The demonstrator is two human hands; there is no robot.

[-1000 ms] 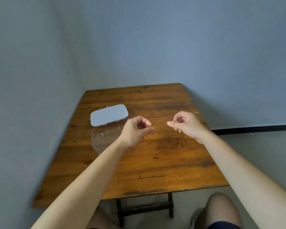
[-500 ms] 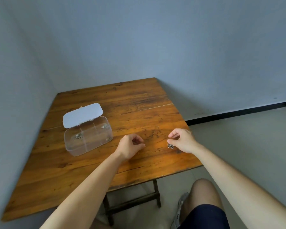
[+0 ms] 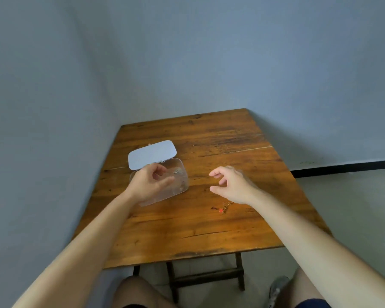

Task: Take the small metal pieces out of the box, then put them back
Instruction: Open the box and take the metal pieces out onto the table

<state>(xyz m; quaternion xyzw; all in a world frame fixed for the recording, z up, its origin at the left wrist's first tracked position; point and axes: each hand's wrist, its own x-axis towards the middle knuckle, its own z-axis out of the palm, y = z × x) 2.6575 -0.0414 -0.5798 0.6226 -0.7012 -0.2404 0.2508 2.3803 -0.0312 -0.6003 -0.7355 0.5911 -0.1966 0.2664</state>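
A clear plastic box (image 3: 180,183) stands on the wooden table (image 3: 198,225) with its white lid (image 3: 152,157) swung open behind it. A small metal piece (image 3: 176,172) shows inside the box near its far right. My left hand (image 3: 150,183) hovers over the box, fingers loosely curled, nothing visible in them. My right hand (image 3: 230,184) floats above the table to the right of the box, fingers spread and empty. Below that hand a small gold-coloured piece with a red bit (image 3: 224,207) lies on the wood.
The table sits in a corner, with grey walls to the left and behind. Its right and front edges drop to a pale floor. My knees (image 3: 138,292) and a shoe (image 3: 278,287) show beneath the front edge.
My left hand has moved over the box. My right hand let go of its metal piece, lifted and spread its fingers; a piece now lies on the table. The camera view shifted.
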